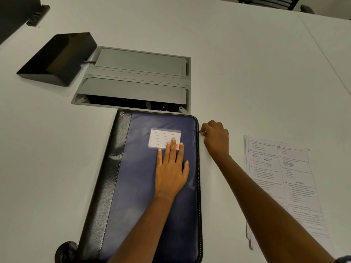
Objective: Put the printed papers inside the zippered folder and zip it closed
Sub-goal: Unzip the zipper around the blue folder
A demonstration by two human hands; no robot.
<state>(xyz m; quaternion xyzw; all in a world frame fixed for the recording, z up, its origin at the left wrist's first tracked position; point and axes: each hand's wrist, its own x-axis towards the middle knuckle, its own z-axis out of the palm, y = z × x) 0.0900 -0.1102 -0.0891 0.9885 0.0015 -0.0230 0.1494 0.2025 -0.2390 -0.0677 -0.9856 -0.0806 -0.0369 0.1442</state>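
A blue zippered folder [140,179] with a black spine and a lined white label lies closed on the white table. My left hand [171,169] rests flat on its cover, fingers spread, fingertips on the label. My right hand [216,138] is at the folder's right edge near the top corner, fingers pinched on the small metal zipper pull [201,132]. A stack of printed papers [281,186] lies on the table to the right of the folder, partly under my right forearm.
A grey cable-access panel [136,78] is set into the table just beyond the folder, its near flap open. A black box [57,57] sits at the far left. A small black round object [65,250] lies at the folder's lower left corner.
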